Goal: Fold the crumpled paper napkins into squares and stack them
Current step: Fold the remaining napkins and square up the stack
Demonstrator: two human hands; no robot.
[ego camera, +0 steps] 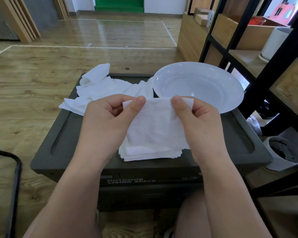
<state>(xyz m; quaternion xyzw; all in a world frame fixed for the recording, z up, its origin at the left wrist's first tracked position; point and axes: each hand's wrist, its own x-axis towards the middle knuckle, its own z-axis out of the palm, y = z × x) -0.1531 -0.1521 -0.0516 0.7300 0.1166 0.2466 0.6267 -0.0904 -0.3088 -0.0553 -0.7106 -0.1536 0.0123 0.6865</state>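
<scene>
1. Wood-plank floor all round; dark grey plastic storage box [62,134] in the middle, serving as a table.
2. Left hand [108,117] and right hand [201,121] each pinching a top corner of a white, roughly square paper napkin [155,124], thumbs in front, sheet hanging between.
3. Directly beneath: neat stack of folded white napkins [150,154] on the lid.
4. Farther back, left: pile of crumpled white napkins [100,86].
5. Back right: empty white round plate [198,85], overhanging the lid's edge.

left hand [108,115]: fingers curled, thumb pinching | right hand [201,121]: same | bare forearms converging
</scene>
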